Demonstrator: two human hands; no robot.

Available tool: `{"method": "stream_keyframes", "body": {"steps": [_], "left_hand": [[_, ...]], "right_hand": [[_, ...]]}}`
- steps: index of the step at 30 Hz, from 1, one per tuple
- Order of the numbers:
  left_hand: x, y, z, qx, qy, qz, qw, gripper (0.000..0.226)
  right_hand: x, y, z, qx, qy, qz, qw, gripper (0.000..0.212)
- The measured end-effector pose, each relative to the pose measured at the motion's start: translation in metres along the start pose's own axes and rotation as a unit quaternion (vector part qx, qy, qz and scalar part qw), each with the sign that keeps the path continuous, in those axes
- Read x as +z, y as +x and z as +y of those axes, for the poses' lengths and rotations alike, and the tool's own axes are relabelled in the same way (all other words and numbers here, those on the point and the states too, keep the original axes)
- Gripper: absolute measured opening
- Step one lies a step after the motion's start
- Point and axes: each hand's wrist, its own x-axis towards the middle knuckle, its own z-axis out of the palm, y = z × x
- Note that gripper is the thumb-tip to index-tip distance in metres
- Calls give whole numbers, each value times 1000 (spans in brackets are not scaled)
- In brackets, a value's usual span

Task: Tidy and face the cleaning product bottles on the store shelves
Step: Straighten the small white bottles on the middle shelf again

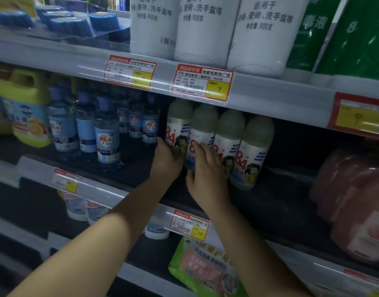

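Observation:
Several white "84" bottles with grey caps stand in a row on the dark middle shelf (270,202). My left hand (166,160) wraps round the lower part of the leftmost bottle (178,127). My right hand (208,174) lies over the front of the second bottle (202,133), fingers spread across its label and thumb low on its left side. The third bottle (228,138) and the fourth bottle (254,151) stand to the right, labels facing out.
Blue clear bottles (106,138) and a yellow jug (23,108) stand to the left on the same shelf. Pink packs (353,202) sit at the right. Large white bottles (205,28) and green packs fill the shelf above. A green pouch (203,266) lies on the shelf below.

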Motion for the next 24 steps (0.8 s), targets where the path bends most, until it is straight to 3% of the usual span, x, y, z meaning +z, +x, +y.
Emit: {"method": "stream_keyframes", "body": {"steps": [4, 11, 24], "left_hand": [[0, 4, 1, -30, 9, -9, 999, 59], [-1, 1, 5, -36, 21, 28, 999, 57], [3, 7, -2, -45, 104, 37, 993, 45]], "right_hand": [[2, 0, -1, -6, -7, -74, 997, 69], [0, -2, 0, 79, 16, -144, 986, 81], [1, -1, 1, 88, 29, -152, 984, 81]]}}
